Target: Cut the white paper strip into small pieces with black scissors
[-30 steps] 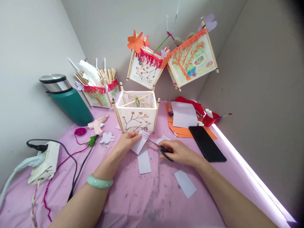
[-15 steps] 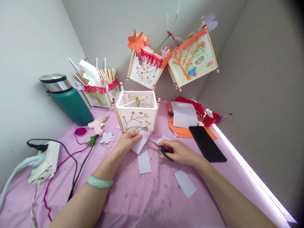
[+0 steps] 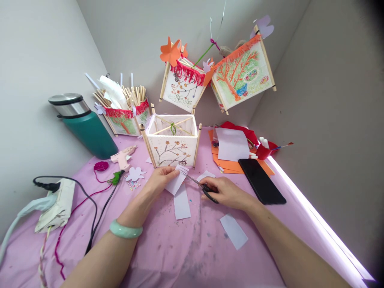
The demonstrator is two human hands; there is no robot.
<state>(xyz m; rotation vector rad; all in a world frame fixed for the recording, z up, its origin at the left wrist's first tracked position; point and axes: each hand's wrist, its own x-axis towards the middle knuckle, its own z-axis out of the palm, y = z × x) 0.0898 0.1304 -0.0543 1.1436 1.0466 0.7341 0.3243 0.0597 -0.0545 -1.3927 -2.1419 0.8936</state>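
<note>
The left hand (image 3: 160,180) is pinching a white paper strip (image 3: 177,181) between thumb and fingers, holding it just above the worktop (image 3: 186,256). The right hand (image 3: 228,193) is gripping black-handled scissors (image 3: 204,186), blades pointing at the strip's fringed edge. A second paper strip (image 3: 181,206) is lying directly below the hands; a third (image 3: 234,231) is lying beneath the right forearm. A paper lantern box (image 3: 172,142) is standing just beyond the left hand. A black phone (image 3: 261,181) is lying right of the right hand. A glue gun (image 3: 123,156) and a green flask (image 3: 87,128) are sitting far left. Pink cloth is covering the worktop, set in a grey corner.
</note>
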